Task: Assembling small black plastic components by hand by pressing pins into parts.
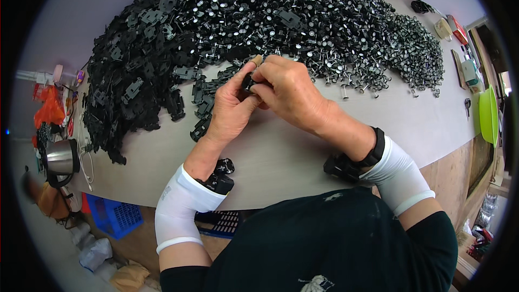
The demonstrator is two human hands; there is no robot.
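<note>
Pale, smooth tabletop (303,151) carries heaped black plastic chassis parts (146,59) at ten o'clock, metal-axled wheels (346,27) at one. Left hand (230,109) and right hand (289,93) pinch one small black piece (248,83), centre.

My two hands meet over the middle of the table (303,157), my left hand (230,109) and my right hand (289,94) touching, with a small chassis part (247,82) pinched between them. Behind and to the left of my hands lies a heap of chassis parts (146,65) on the table; behind and to the right lies a heap of wheel axles (335,21), spreading toward the table's far right. A kettle (60,158) sits at the table's left end, a crate (114,216) on the floor below it. A bowl (488,114) stands at the right edge.
</note>
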